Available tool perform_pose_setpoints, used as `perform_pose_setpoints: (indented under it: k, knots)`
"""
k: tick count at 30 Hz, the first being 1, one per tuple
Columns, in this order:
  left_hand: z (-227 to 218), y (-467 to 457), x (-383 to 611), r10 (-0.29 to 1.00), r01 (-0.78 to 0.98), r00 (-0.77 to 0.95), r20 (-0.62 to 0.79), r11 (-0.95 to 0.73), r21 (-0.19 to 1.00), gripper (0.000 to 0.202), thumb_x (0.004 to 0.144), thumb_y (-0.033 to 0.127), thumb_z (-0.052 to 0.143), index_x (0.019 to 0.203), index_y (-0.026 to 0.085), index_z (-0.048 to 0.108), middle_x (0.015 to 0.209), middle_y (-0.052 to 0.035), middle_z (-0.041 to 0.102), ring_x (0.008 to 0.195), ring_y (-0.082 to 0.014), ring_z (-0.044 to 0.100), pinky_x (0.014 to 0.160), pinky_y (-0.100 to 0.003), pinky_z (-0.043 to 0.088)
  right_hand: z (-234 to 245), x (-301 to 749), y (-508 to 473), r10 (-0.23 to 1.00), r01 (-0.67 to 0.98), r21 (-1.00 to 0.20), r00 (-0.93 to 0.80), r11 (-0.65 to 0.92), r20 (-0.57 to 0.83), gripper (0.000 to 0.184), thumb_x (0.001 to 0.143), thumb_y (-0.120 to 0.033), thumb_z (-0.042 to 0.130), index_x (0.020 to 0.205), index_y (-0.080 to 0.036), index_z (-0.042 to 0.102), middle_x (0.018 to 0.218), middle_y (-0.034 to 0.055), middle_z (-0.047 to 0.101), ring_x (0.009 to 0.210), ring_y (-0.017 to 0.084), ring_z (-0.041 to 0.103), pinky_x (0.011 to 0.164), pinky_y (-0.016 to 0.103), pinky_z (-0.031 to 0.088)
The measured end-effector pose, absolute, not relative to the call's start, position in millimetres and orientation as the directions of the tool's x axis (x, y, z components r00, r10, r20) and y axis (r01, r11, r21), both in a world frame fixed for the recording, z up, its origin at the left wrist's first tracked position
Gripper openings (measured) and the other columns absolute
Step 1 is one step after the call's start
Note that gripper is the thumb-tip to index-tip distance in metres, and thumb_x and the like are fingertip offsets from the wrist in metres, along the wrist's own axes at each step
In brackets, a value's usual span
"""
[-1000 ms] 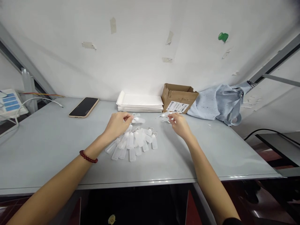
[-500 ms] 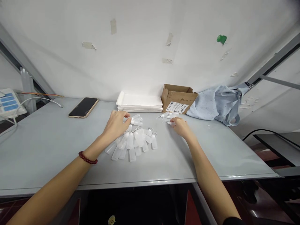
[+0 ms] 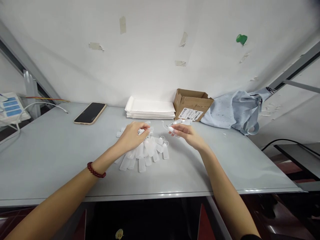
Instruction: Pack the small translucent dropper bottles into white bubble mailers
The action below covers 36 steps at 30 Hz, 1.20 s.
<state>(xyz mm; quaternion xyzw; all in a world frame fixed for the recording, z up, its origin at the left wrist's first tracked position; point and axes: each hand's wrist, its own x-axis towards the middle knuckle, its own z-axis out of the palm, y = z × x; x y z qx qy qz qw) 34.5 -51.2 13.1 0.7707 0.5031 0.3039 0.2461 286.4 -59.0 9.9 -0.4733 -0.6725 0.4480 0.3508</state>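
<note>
My right hand (image 3: 186, 133) is closed on a small translucent white plastic tag (image 3: 171, 129), lifted off the table; a thin white strand sticks out from it to the left. More tags (image 3: 186, 122) lie just behind the fingers. My left hand (image 3: 135, 135) hovers at the back of a loose pile of similar tags (image 3: 142, 153), some with small rings. Its thumb and forefinger are curved with a narrow gap between them, and nothing shows in that gap. A few tags (image 3: 119, 134) peek out on the left of this hand.
A stack of white envelopes (image 3: 151, 106) and an open cardboard box (image 3: 191, 103) stand against the wall. A light blue cloth bag (image 3: 227, 110) slumps at the right. On the left lie a phone (image 3: 90, 113) and a white cable (image 3: 47, 104). The grey table's front edge (image 3: 150, 196) is near me.
My right hand has raised a tag from the table and moved it slightly left. My left hand has shifted right over the pile, uncovering tags on its left.
</note>
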Motion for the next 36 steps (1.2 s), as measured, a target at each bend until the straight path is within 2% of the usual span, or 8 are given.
perform_pose_setpoints:
  k: [6,15,23,28,32,36]
  knots:
    - [16.9,-56.1,39.4,0.928,0.577,0.329,0.175,-0.344,0.741,0.029,0.084,0.037,0.051,0.100,0.019,0.068,0.103,-0.0044,0.070,0.085,-0.0186,0.060,0.069,-0.027,0.045,15.9,274.5,-68.0,0.908,0.230,-0.964,-0.417,0.134,0.027,0.024,0.084,-0.034,0.057,0.099,-0.018,0.067,0.093,0.0040,0.067,0.081,0.014,0.058,0.081,0.031,0.045]
    - [19.1,-58.0,40.3,0.907,0.531,0.381,0.177,-0.372,0.761,0.027,0.084,0.040,0.050,0.086,0.020,0.069,0.082,-0.0011,0.069,0.066,-0.0146,0.053,0.058,-0.025,0.040,18.9,269.2,-73.5,0.901,0.227,-0.966,-0.434,0.127,0.017,0.025,0.085,-0.037,0.055,0.096,-0.018,0.067,0.083,0.0034,0.065,0.066,0.012,0.047,0.073,0.031,0.042]
    - [16.9,-57.3,39.7,0.893,0.494,0.419,0.168,-0.379,0.783,0.027,0.083,0.040,0.051,0.083,0.019,0.069,0.083,-0.0020,0.069,0.064,-0.0143,0.053,0.058,-0.026,0.040,18.5,266.8,-75.6,0.910,0.218,-0.963,-0.411,0.158,0.057,0.025,0.085,-0.037,0.054,0.096,-0.018,0.067,0.080,0.0026,0.063,0.062,0.011,0.044,0.067,0.029,0.040]
    - [19.1,-60.0,41.7,0.873,0.445,0.453,0.179,-0.396,0.803,0.024,0.083,0.037,0.053,0.078,0.019,0.068,0.079,-0.0017,0.068,0.072,-0.0160,0.056,0.063,-0.026,0.040,15.6,263.9,-76.5,0.905,0.209,-0.966,-0.423,0.153,0.052,0.026,0.084,-0.038,0.056,0.100,-0.019,0.065,0.080,0.0027,0.065,0.061,0.010,0.043,0.061,0.027,0.038]
    - [21.8,-63.1,42.9,0.870,0.430,0.467,0.157,-0.378,0.820,0.021,0.083,0.032,0.052,0.081,0.019,0.068,0.084,-0.0020,0.070,0.078,-0.0175,0.059,0.068,-0.028,0.042,14.4,262.2,-77.3,0.905,0.208,-0.965,-0.421,0.160,0.059,0.026,0.085,-0.038,0.055,0.100,-0.019,0.065,0.079,0.0027,0.065,0.060,0.010,0.043,0.059,0.027,0.038]
    - [22.8,-64.1,43.4,0.874,0.432,0.463,0.145,-0.366,0.824,0.021,0.083,0.031,0.052,0.082,0.020,0.069,0.083,-0.0019,0.070,0.076,-0.0173,0.059,0.066,-0.028,0.042,14.9,261.2,-77.9,0.906,0.216,-0.962,-0.419,0.166,0.062,0.028,0.085,-0.040,0.055,0.099,-0.018,0.065,0.079,0.0031,0.064,0.060,0.010,0.043,0.059,0.026,0.038]
